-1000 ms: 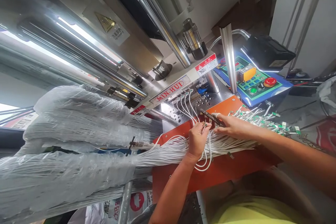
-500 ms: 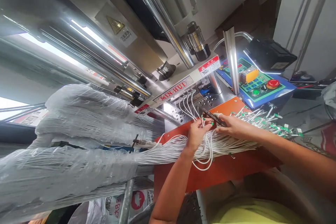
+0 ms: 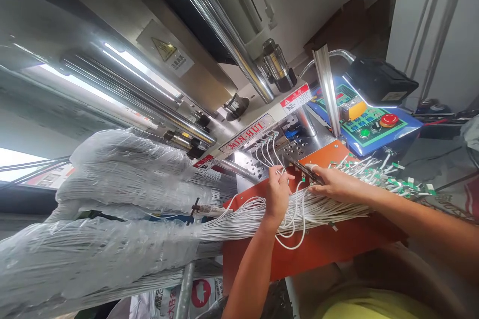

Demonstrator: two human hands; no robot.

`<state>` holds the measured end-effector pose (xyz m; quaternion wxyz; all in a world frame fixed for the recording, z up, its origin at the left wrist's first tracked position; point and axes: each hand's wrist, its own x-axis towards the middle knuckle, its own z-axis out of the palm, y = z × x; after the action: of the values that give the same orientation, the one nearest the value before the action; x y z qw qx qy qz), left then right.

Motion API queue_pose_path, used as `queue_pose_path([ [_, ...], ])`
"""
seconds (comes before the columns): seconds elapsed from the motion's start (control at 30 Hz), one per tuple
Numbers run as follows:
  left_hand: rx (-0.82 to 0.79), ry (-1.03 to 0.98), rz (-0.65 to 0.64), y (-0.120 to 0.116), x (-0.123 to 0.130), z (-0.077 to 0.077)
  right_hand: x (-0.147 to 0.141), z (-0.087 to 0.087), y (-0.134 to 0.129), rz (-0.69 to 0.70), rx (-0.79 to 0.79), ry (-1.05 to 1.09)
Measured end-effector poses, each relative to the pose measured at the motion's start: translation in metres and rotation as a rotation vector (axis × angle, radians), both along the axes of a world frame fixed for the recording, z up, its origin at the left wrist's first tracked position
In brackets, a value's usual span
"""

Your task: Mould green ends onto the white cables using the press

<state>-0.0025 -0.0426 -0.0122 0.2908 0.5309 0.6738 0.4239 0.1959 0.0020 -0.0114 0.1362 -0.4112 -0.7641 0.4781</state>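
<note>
By the orange board (image 3: pixel 322 244)'s far edge, the right hand (image 3: pixel 329 182) clasps a dark bar (image 3: pixel 307 171). Whether the left hand (image 3: pixel 278 194) pinches white cables (image 3: pixel 274 162) is unclear.

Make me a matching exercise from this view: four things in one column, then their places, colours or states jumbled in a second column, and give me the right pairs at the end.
Column one
1. Right hand
2. Large round button
3. Plastic-wrapped bundles
4. Flat board

Column two
A. Orange-red, beneath loose white cables
B. Gripping a dark strip
C. Red, on the blue control box
D. At the picture's left side

Right pairs: 1-B, 2-C, 3-D, 4-A
</note>
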Motion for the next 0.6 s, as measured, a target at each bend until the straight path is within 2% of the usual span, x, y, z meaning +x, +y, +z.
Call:
queue_pose_path([
  [0.1, 0.033, 0.122, -0.023, 0.002, -0.004, -0.001, 0.0, 0.003, 0.0, -0.004, -0.008, -0.008],
  [0.3, 0.019, 0.028, -0.067, 0.004, -0.006, -0.01, 0.001, 0.0, 0.0, -0.03, -0.021, 0.027],
  [0.47, 0.094, 0.145, -0.134, 0.007, -0.001, -0.008, 0.0, -0.003, 0.001, -0.033, -0.018, 0.012],
  [0.6, 0.09, 0.164, -0.143, 0.008, 0.001, -0.01, -0.001, -0.005, 0.002, -0.016, -0.001, -0.003],
])
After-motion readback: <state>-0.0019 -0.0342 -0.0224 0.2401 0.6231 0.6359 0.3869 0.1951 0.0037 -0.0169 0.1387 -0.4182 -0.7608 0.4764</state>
